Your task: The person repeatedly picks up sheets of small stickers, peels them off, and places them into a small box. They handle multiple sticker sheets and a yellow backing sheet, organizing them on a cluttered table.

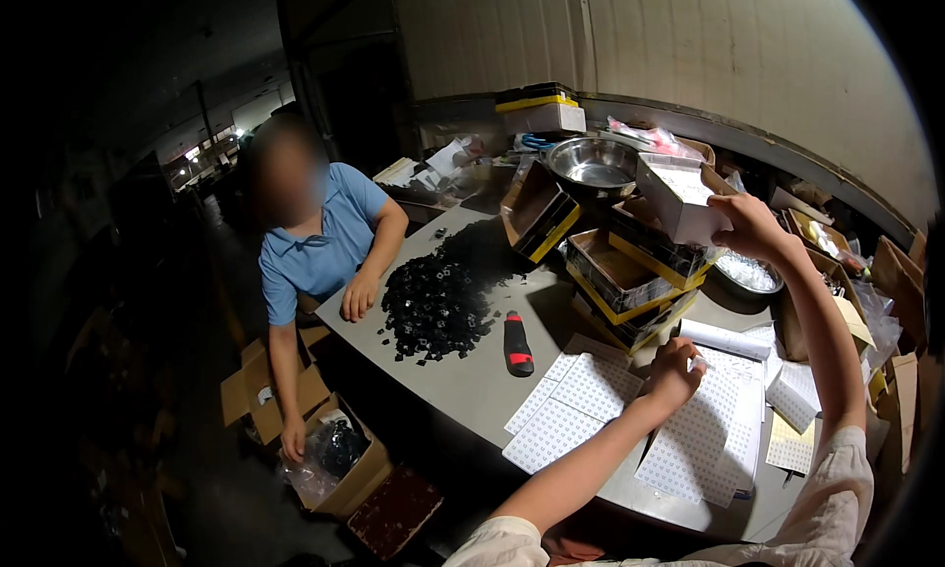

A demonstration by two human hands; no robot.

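My right hand (753,227) grips the near right side of a small open carton (672,211), raised above the stacked boxes and tilted so that white contents show inside. My left hand (675,378) is closed over sheets of small printed labels (694,424), its fingers pinched together; what they hold, if anything, I cannot make out. Beneath it the label sheets lie over a pad or clipboard with a curled-up page (726,339). More label sheets (576,409) are spread on the table left of my left forearm.
A heap of small black parts (438,296) and a black-and-red handheld tool (517,346) lie on the grey table (443,390). Yellow-and-black boxes (630,272) are stacked beside a steel bowl (591,163). At left, a co-worker in blue (330,237) reaches into a cardboard carton (359,483).
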